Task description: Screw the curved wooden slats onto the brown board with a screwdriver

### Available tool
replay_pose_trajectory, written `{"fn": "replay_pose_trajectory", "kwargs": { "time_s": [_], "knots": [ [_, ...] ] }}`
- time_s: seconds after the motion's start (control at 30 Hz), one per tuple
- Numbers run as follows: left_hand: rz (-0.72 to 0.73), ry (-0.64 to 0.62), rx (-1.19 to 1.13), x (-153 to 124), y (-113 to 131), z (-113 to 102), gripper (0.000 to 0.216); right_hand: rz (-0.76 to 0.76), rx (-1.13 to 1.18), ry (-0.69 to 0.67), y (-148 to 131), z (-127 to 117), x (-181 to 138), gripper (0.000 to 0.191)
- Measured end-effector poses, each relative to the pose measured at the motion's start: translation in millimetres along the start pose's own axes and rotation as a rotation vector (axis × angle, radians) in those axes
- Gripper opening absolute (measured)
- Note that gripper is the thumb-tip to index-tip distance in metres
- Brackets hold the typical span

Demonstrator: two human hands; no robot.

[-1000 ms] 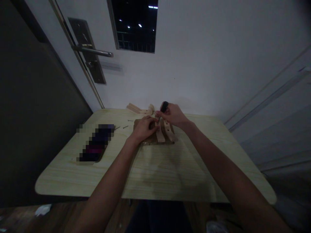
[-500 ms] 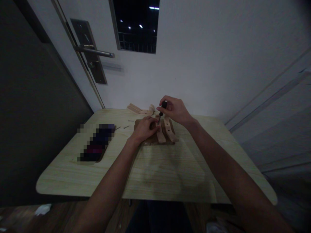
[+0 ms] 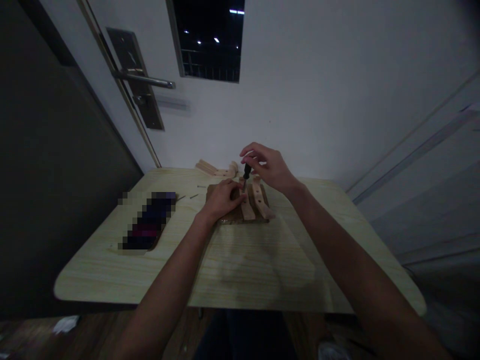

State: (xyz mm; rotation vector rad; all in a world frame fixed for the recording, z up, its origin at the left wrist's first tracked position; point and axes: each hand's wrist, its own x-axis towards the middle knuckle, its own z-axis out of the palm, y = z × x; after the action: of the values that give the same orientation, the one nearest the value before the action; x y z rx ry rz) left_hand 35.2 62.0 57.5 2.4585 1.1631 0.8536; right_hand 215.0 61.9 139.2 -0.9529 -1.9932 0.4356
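My right hand [image 3: 269, 166] is closed, its fingers pinching the top of a black-handled screwdriver [image 3: 247, 171]. The shaft points down, slightly tilted, at a pale wooden piece with holes [image 3: 248, 211]. Around that same piece, thumb and forefinger of my left hand [image 3: 224, 199] press close to the screwdriver's tip. Whether a screw sits under the tip is hidden by these fingers. A second wooden piece with holes [image 3: 261, 201] lies just to the right. Both pieces rest on a brown board [image 3: 233, 217], partly covered by my left hand.
Several loose screws [image 3: 194, 196] lie left of the board. A blurred-out phone [image 3: 152, 222] is farther left on the light wooden table [image 3: 240, 280]. More wooden parts [image 3: 210, 169] lie behind my left hand, near the white door [image 3: 318, 100] with its metal handle [image 3: 150, 80].
My right hand has shifted slightly left, its fingers now over the top of the screwdriver handle. The screwdriver stands a little more upright and lower. My left hand stays in place.
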Motion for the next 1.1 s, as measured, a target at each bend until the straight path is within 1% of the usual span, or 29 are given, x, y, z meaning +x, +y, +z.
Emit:
{"fn": "replay_pose_trajectory", "kwargs": {
  "time_s": [0.1, 0.2, 0.3, 0.37, 0.47, 0.57, 0.67, 0.77, 0.87, 0.97, 1.07, 1.1],
  "knots": [
    [0.004, 0.006, -0.004, 0.1, -0.5, 0.4, 0.029, 0.049, -0.009, 0.055, 1.0, 4.2, 0.7, 0.029],
    [-0.005, 0.007, -0.003, 0.0, -0.8, 0.8, 0.03, 0.078, -0.027, 0.062, 1.6, 5.6, -1.1, 0.033],
    [-0.011, 0.002, -0.001, 0.1, -1.0, 1.1, 0.03, 0.062, -0.01, 0.04, 1.6, 4.3, -5.4, 0.035],
    [-0.007, 0.003, -0.003, 0.1, -1.0, 1.0, 0.03, 0.062, 0.0, 0.05, 2.1, 3.2, -7.6, 0.034],
    [-0.007, -0.002, -0.004, 0.3, -0.4, 0.5, 0.029, 0.068, -0.048, 0.101, 4.0, 3.2, -8.0, 0.028],
    [-0.011, -0.009, -0.003, 0.6, 0.3, -0.1, 0.027, 0.03, -0.119, 0.143, 6.2, 5.5, -5.7, 0.02],
    [-0.01, -0.005, 0.011, 0.7, 0.8, -0.6, 0.028, 0.019, -0.143, 0.144, 6.4, 8.4, -4.1, 0.025],
    [-0.015, -0.006, 0.018, 0.6, 1.0, -0.8, 0.03, 0.052, -0.086, 0.119, 4.8, 10.5, -5.2, 0.03],
    [-0.014, -0.001, 0.011, 0.3, 1.1, -0.5, 0.031, 0.085, 0.008, 0.104, 4.3, 12.1, -7.6, 0.031],
    [-0.015, -0.004, 0.01, 0.3, 0.6, 0.2, 0.029, 0.082, -0.008, 0.142, 7.2, 14.4, -8.4, 0.03],
    [-0.014, -0.003, 0.017, 0.5, -0.8, 0.8, 0.029, 0.039, -0.038, 0.184, 12.5, 19.1, -7.5, 0.022],
    [-0.01, 0.003, 0.017, 0.6, -1.3, 1.0, 0.03, 0.041, -0.027, 0.196, 14.2, 21.2, -7.4, 0.024]
  ]
}}
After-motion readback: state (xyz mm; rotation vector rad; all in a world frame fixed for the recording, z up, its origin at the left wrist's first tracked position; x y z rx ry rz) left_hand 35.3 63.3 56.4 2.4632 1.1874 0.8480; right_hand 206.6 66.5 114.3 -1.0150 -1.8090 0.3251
